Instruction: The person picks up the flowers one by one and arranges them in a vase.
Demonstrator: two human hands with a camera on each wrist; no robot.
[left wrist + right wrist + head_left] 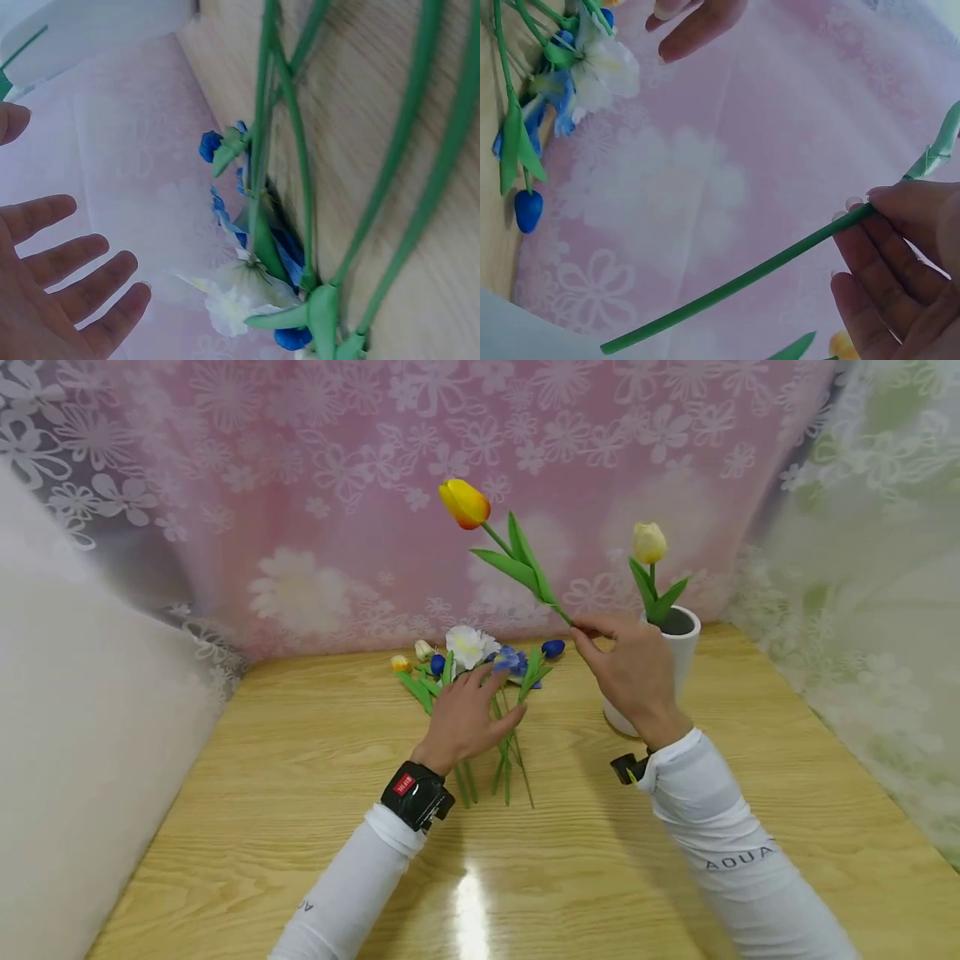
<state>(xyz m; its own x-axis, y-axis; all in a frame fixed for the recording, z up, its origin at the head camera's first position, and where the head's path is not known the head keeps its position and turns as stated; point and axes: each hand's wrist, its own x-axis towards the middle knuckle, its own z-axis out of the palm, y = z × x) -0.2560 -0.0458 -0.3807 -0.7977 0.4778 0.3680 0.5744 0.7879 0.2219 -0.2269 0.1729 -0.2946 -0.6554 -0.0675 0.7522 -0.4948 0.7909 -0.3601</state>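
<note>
My right hand (630,672) pinches the green stem of a yellow-orange tulip (465,503), its bloom raised up and to the left. In the right wrist view the bare end of the stem (735,285) sticks out past the fingertips. My left hand (468,714) hovers over a pile of artificial flowers, fingers spread and nothing in them. The pile includes a white flower (468,646), blue flowers (512,662) and a blue tulip bud (553,648). Close behind my right hand, a white vase (684,647) holds a cream tulip (649,543).
The wooden table (300,843) runs back to a pink floral curtain (360,527). Loose green stems (506,768) point from the pile toward the front. A white wall (90,693) borders the left side, and pale floral fabric (877,635) hangs on the right.
</note>
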